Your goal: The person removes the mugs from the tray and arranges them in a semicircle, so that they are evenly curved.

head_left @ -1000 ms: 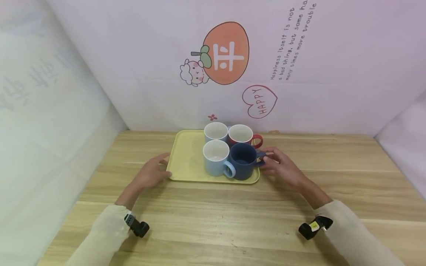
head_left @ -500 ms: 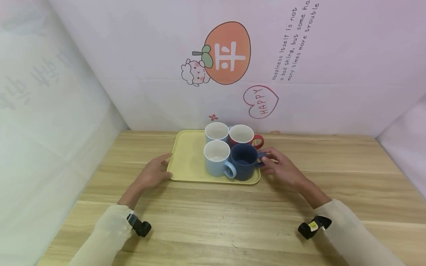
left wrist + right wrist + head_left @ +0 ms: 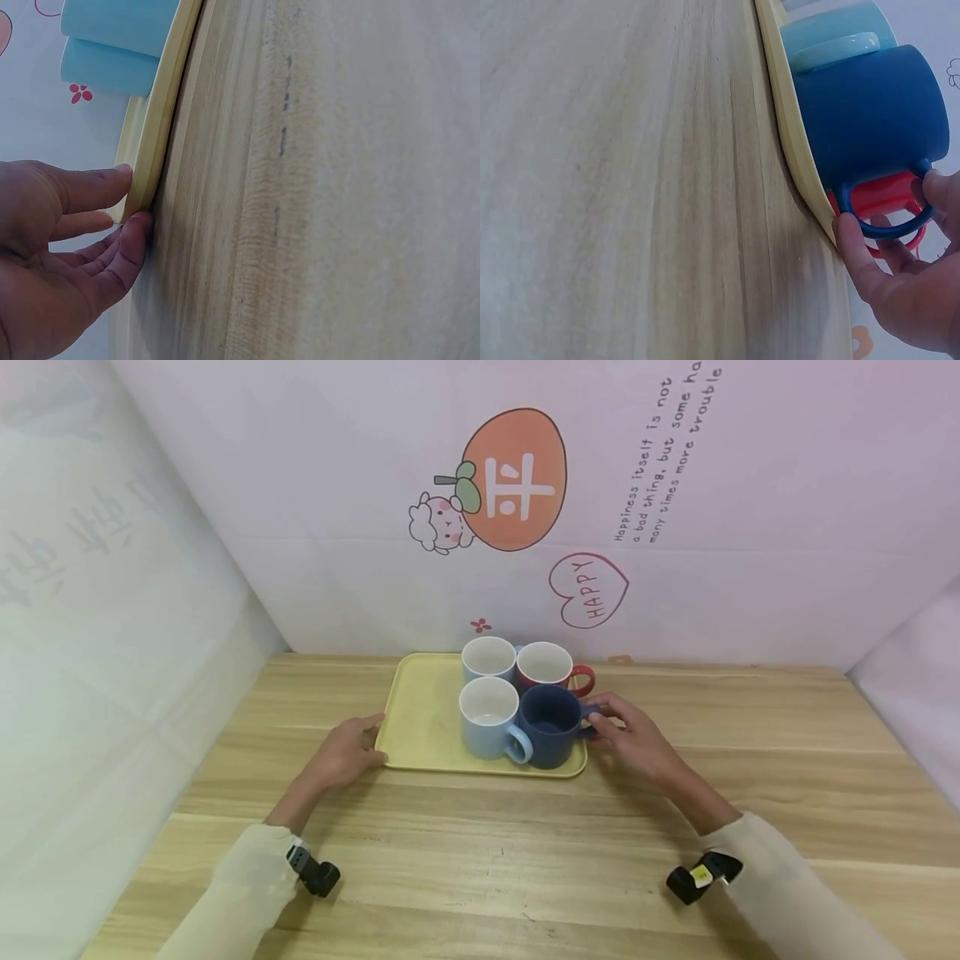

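A pale yellow tray (image 3: 423,718) lies on the table and bears several mugs on its right half. My left hand (image 3: 347,753) pinches the tray's left edge near the front corner; its thumb (image 3: 97,187) lies at the rim and other fingers bend in low by the table. My right hand (image 3: 637,739) is at the handle of the navy mug (image 3: 550,731). Its thumb touches the handle's top and fingers reach behind the handle, one fingertip right at the tray's rim. Left of the navy mug stands a light blue mug (image 3: 486,731).
Behind these, a second light blue mug (image 3: 487,658) and a red mug (image 3: 581,681) stand close together on the tray. The tray's back edge is near the printed white wall cloth (image 3: 337,568). Wooden table (image 3: 480,860) extends in front and to both sides.
The left fingers have drawn back slightly along the tray's edge toward the front corner. The right wrist has shifted a little to the left. Tray and mugs stay in place.
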The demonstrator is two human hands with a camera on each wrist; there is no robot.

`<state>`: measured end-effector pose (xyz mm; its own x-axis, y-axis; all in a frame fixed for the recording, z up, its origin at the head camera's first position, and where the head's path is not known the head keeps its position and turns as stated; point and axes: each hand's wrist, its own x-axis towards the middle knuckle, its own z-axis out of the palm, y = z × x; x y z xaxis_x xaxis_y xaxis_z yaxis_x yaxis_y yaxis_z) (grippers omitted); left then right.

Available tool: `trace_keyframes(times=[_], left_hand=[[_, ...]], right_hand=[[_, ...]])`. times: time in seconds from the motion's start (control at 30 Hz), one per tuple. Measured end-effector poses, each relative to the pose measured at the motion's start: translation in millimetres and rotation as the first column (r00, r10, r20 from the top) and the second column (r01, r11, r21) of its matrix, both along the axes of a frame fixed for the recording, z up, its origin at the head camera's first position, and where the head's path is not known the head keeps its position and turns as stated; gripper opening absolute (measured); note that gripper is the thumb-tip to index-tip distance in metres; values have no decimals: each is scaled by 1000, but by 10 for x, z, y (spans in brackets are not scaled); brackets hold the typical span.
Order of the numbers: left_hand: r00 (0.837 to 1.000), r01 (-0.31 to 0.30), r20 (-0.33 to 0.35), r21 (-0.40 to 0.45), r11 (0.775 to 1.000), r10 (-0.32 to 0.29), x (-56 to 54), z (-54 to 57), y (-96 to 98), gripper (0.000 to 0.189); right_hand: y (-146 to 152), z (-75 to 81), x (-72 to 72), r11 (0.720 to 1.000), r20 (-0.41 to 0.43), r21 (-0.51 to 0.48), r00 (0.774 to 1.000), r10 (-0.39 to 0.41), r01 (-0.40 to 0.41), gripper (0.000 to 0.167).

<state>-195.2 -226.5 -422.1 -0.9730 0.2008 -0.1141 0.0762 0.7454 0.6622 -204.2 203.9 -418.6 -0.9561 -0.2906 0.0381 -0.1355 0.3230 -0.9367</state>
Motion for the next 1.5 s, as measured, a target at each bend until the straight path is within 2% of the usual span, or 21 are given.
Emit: trace_keyframes(times=[0.43, 0.97, 1.5], left_hand=[[1000, 9, -1, 12, 1000, -9, 11, 3, 9, 68], [1000, 6, 6, 14, 1000, -6, 1, 13, 5, 68], [1000, 4, 10, -8, 1000, -4, -13, -8, -15, 68]], right_hand=[[30, 2, 32, 995, -18, -96, 1000, 3, -4, 26], [151, 2, 116, 996, -56, -78, 998, -36, 31, 27], [205, 128, 260, 998, -44, -60, 998, -35, 32, 27]])
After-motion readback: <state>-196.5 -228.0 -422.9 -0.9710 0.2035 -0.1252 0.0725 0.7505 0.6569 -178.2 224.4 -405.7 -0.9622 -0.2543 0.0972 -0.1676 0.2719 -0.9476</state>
